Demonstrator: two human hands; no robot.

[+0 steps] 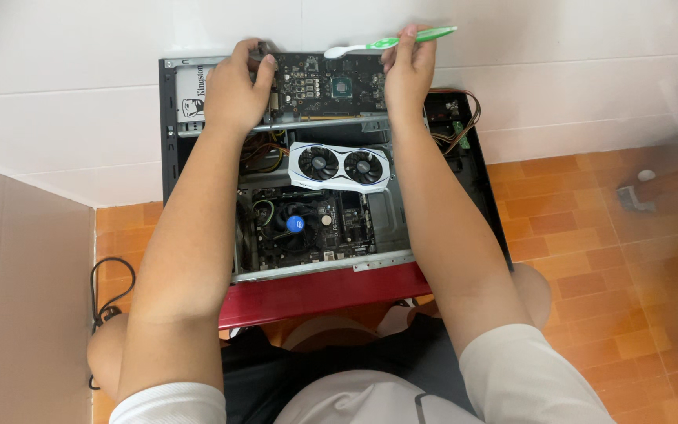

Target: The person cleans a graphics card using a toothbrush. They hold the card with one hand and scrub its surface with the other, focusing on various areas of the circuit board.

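Hidden: circuit board (325,85) left edge, gripped under left hand (233,90).
Right hand (407,67): pinches green-white plastic toothbrush (390,42), top centre.
Case (168,149): open, metal.

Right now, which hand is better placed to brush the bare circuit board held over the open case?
The right hand, probably. It already holds the green and white toothbrush, whose head lies over the circuit board. The left hand grips the board's left end, steadying it above the computer case.

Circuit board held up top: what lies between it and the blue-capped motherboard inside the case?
In the head view, a white twin-fan graphics card sits between the circuit board and the motherboard.
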